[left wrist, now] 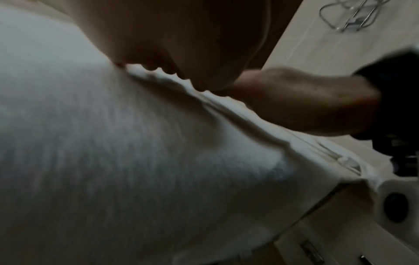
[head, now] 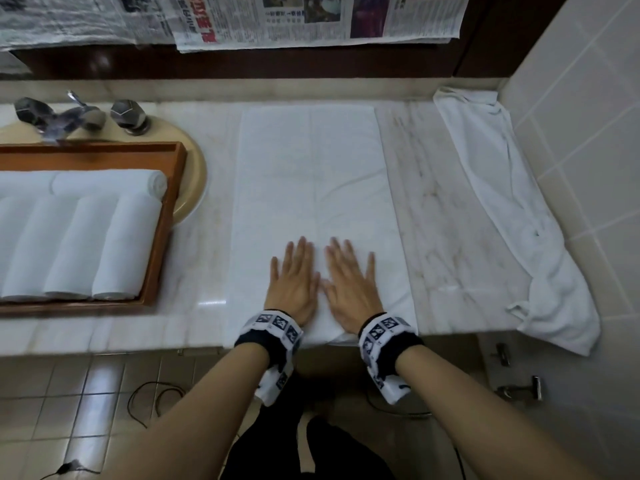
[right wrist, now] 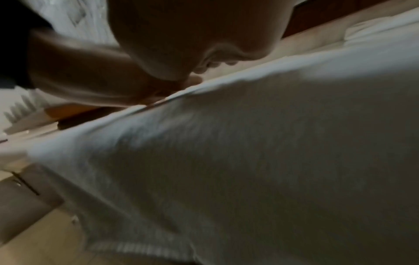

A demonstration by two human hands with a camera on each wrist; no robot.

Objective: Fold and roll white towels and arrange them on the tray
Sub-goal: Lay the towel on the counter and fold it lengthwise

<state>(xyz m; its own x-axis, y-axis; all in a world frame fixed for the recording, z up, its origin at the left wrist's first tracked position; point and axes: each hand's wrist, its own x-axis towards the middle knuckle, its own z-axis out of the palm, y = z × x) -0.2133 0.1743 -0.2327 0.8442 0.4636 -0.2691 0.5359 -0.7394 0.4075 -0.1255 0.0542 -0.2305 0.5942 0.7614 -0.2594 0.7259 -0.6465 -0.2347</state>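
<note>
A white towel (head: 311,174) lies folded lengthwise and flat on the marble counter, running from the back wall to the front edge. My left hand (head: 294,271) and right hand (head: 349,275) press on its near end side by side, palms down, fingers straight. Both wrist views show the towel (left wrist: 113,143) (right wrist: 249,143) close up beneath each palm, blurred. At the left, a wooden tray (head: 166,223) holds several rolled white towels (head: 121,244), a row standing lengthwise and two more across the back.
A loose, crumpled white towel (head: 519,216) lies along the tiled wall at the right and hangs over the counter's front edge. A tap (head: 79,114) and basin sit behind the tray. Newspaper (head: 311,19) covers the wall behind.
</note>
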